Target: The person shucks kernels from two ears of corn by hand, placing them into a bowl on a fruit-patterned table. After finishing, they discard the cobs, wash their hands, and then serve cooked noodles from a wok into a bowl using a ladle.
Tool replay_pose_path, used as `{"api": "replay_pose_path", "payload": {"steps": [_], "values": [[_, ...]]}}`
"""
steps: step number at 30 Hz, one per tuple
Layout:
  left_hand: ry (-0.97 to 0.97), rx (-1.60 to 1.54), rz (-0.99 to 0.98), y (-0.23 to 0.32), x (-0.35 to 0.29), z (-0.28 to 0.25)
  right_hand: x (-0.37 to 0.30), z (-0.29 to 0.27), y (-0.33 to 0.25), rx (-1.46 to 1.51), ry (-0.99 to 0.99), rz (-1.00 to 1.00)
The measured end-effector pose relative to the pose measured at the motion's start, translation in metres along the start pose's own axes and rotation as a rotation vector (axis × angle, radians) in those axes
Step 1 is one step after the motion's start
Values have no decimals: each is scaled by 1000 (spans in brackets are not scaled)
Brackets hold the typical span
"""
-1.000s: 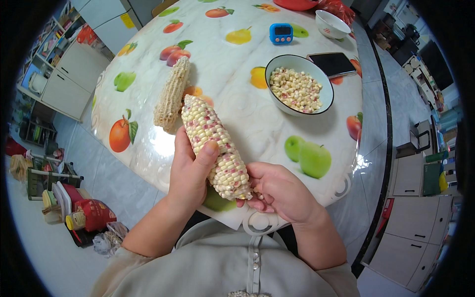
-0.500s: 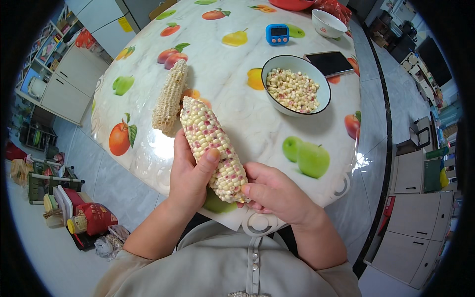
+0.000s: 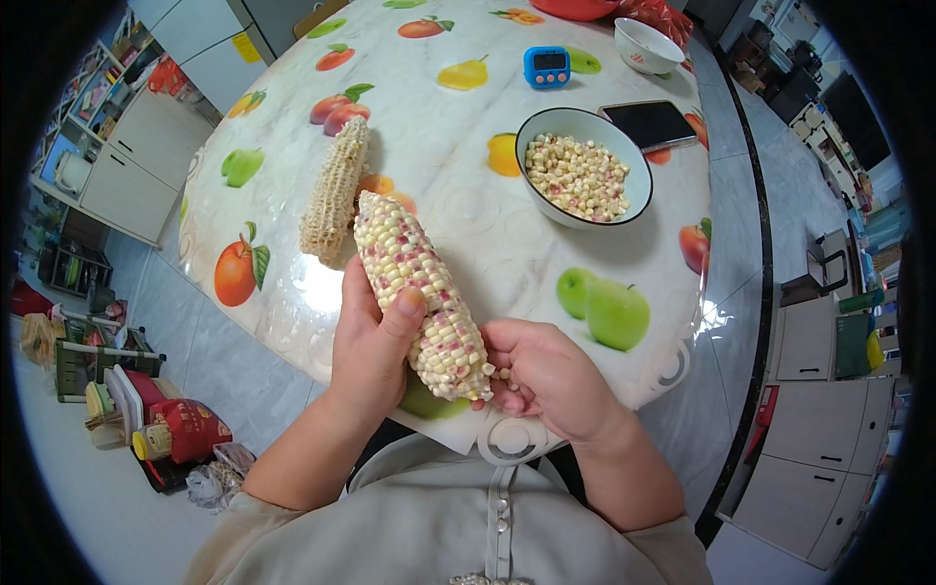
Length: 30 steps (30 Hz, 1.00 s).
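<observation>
A corn cob (image 3: 414, 283) with cream and purple-pink kernels slants over the table's near edge. My left hand (image 3: 375, 336) is closed around its lower left side, the thumb lying across the kernels. At the cob's lower end my right hand (image 3: 546, 375) is curled, with a few loose corn kernels (image 3: 501, 378) showing at its fingers. Whether its hidden fingertips touch the cob, I cannot tell. A stripped cob (image 3: 334, 190) lies just beyond, to the left. Toward the right stands a dark-rimmed bowl (image 3: 534, 190) holding many loose kernels.
The table (image 3: 448, 127) wears a fruit-print cover. Behind the bowl lies a dark phone (image 3: 651, 126), and a blue timer (image 3: 547, 67) stands farther back. A white bowl (image 3: 648, 47) and a red basin (image 3: 575, 8) sit at the far right.
My right thumb has come away from the cob's lower end, and loose kernels now show at that hand's fingers. My left hand keeps its hold, its thumb shifted slightly left.
</observation>
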<state>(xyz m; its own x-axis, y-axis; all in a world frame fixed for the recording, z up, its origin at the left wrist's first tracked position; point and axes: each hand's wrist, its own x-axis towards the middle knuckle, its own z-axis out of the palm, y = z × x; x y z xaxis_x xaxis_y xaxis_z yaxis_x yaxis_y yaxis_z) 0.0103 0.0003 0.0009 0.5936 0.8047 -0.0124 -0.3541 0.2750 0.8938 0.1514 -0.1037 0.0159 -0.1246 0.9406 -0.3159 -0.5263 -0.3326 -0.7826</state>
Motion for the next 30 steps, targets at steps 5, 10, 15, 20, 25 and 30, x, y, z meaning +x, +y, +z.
{"api": "replay_pose_path", "payload": {"steps": [5,10,15,20,25,30], "values": [[8,8,1,1,0,2,-3,3,-4,-88,1,4],[-7,-15,-11,2,1,2,-2,2,-4,-87,11,59],[-6,-20,-15,2,0,2,-2,0,0,-7,-24,11],[-6,-12,-10,1,1,2,-4,1,-4,-26,-41,-9],[-8,-47,-27,3,1,1,-4,1,-2,-33,-43,-3],[22,-31,-29,4,-3,1,-3,2,-3,-12,-45,0]]}}
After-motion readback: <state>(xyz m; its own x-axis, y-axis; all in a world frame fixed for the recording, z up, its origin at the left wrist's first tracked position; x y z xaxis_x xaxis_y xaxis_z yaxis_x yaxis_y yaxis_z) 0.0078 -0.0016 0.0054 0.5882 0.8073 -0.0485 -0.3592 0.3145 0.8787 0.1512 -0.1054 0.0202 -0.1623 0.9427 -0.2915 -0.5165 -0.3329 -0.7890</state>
